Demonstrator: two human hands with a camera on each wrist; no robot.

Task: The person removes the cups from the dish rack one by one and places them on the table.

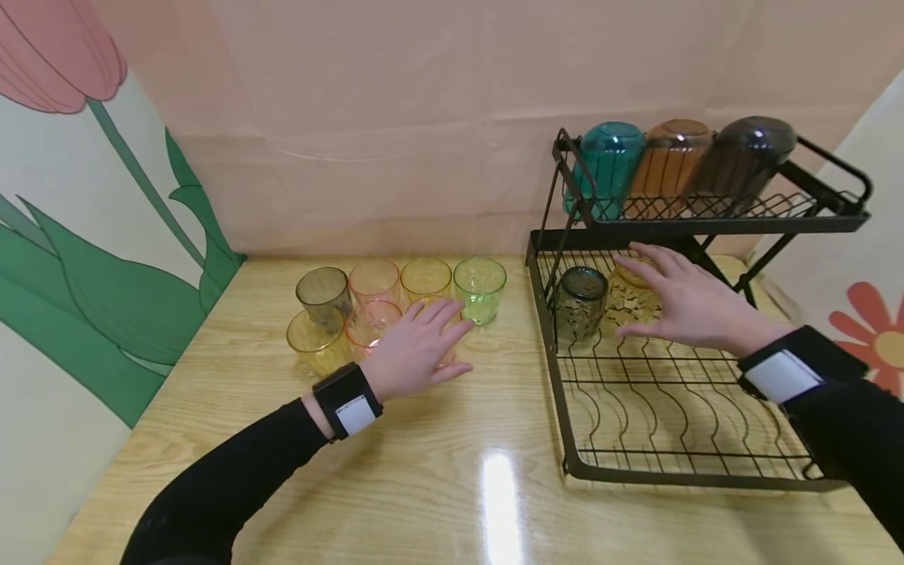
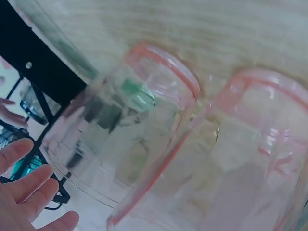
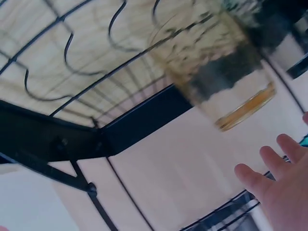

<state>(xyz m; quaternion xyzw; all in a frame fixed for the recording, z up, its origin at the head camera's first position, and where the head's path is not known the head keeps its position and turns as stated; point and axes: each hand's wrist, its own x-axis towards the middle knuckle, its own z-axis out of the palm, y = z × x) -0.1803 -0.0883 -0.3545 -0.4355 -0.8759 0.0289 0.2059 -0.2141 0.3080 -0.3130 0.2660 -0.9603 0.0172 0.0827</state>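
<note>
My left hand (image 1: 410,353), fingers spread and holding nothing, hovers over the front of a group of coloured glasses on the table. Behind its wrist is a pink-rimmed glass (image 1: 369,320); another pink-rimmed glass (image 2: 144,110) shows large beside the fingers in the left wrist view. A green glass (image 1: 480,289) stands just past the fingertips. On the right, my right hand (image 1: 688,302) reaches into the rack with thumb and fingers apart around an upside-down amber glass (image 1: 625,294). The right wrist view shows a gap between those fingers and the amber glass (image 3: 216,72). A dark glass (image 1: 582,302) sits left of it.
The black two-tier dish rack (image 1: 554,377) fills the right side. Its upper shelf overhangs the back and carries a teal glass (image 1: 610,169), an orange glass (image 1: 667,169) and a dark grey glass (image 1: 749,161). More glasses, including a yellow one (image 1: 314,341), stand left.
</note>
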